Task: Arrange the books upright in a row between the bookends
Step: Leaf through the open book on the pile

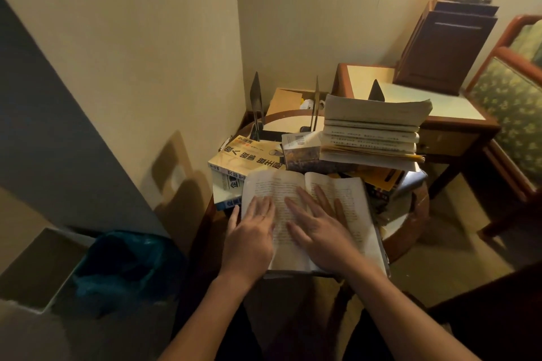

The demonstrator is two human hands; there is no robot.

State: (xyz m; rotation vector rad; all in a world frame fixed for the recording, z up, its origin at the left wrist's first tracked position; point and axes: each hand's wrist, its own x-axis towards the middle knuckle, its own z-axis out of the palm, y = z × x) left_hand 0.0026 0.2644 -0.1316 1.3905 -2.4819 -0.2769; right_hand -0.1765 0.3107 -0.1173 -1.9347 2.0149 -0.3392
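Far left of the fingers, a lined bin [123,267] sits low. Left hand [252,233] lies flat, fingers straight, on the left page of the open book [265,184]. Past its fingertips a yellow book [246,157] lies flat before an upright bookend [255,102]. Right hand [321,231] (also flat, fingers spread, gripping nothing) covers the gutter. Beyond its fingertips, a stack of books [372,129] sits piled flat.

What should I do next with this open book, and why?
Probably close the book: it lies spread open under your flat left hand and right hand, and it likely must be shut to stand upright between the bookends, where no book stands yet.
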